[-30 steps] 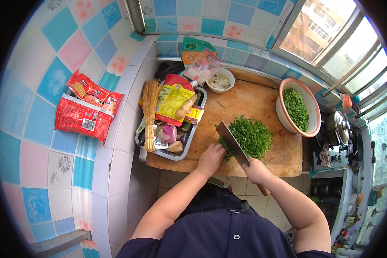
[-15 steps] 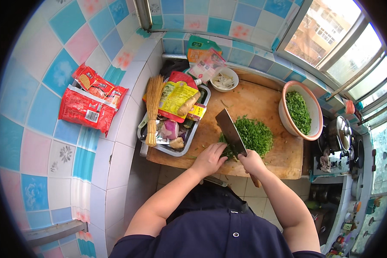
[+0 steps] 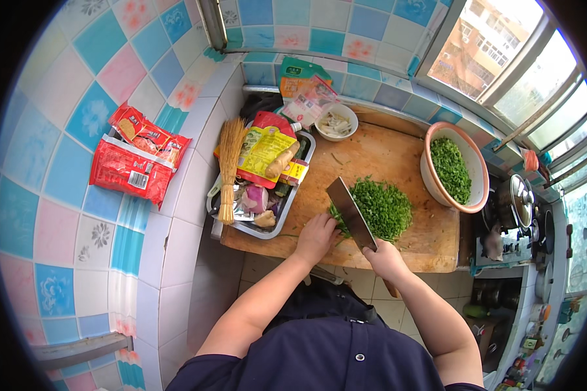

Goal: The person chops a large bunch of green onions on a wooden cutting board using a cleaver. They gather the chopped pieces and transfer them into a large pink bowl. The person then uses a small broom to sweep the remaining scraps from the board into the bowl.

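My right hand [image 3: 385,258] is wrapped round the handle of a cleaver [image 3: 351,212], whose broad dark blade slants up and to the left over the wooden chopping board [image 3: 398,146]. Right of the blade lies a mound of finely chopped leafy greens [image 3: 386,210]. To its left, my left hand [image 3: 317,238] has its fingers curled down on the uncut end of the greens, close beside the blade. Its fingertips are partly hidden, and only a few green bits show between hand and steel.
A metal tray [image 3: 285,225] at left holds ginger, a purple onion piece, packets and a straw brush [image 3: 230,173]. Behind stands a white bowl [image 3: 336,133] of pale slices. A big rimmed bowl [image 3: 429,179] of chopped greens sits at right, near a stove with a pot [image 3: 515,202].
My left fingers have drawn in from a flatter, spread pose to a curl on the greens. The cleaver's far end has dropped a little toward me, and my right hand still grips it.
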### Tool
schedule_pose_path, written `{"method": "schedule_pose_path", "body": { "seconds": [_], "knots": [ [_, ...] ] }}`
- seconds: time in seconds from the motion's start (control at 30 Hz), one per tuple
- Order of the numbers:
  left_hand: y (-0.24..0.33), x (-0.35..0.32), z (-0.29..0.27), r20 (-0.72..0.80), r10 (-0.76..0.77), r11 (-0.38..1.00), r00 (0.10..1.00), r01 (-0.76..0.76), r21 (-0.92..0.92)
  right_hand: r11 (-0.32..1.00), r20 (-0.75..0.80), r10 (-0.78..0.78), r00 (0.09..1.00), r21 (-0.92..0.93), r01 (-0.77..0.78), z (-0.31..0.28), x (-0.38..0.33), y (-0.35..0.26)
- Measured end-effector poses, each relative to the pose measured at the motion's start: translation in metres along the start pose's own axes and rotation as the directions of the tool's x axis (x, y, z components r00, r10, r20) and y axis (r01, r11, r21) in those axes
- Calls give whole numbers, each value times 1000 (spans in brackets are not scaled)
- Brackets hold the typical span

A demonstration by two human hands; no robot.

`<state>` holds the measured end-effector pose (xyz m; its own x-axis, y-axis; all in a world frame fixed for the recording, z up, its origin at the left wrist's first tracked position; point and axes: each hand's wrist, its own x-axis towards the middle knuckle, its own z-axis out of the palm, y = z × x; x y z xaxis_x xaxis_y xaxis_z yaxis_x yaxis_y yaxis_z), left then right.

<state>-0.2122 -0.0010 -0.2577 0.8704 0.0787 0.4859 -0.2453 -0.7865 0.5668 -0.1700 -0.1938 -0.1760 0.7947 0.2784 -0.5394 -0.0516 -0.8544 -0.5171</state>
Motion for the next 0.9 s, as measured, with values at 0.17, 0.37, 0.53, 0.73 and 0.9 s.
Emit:
{"method": "schedule_pose_path", "body": {
  "seconds": [0.17, 0.37, 0.53, 0.73, 0.9],
  "knots": [
    [-5, -3, 3, 15, 5, 1000, 1000, -6, 23, 987, 151, 160, 976, -3, -161, -12, -1, -28],
    [-5, -6, 7, -5, 0, 1000, 1000, 0, 5, 984, 19, -63, 998, -167, 65, 17, 20, -24],
    [-10, -11, 7, 46, 21, 1000, 999, -22, 18, 990, -48, -49, 998, -132, 43, 29, 37, -45],
    [-4, -7, -7, -54, -21, 1000, 998, 22, 15, 966, 106, 70, 992, 239, -94, -5, 24, -33],
    [-14, -3, -5, -34, 13, 997, 999, -10, 83, 980, 48, 18, 999, 195, -27, -27, 2, -27]
  ]
}}
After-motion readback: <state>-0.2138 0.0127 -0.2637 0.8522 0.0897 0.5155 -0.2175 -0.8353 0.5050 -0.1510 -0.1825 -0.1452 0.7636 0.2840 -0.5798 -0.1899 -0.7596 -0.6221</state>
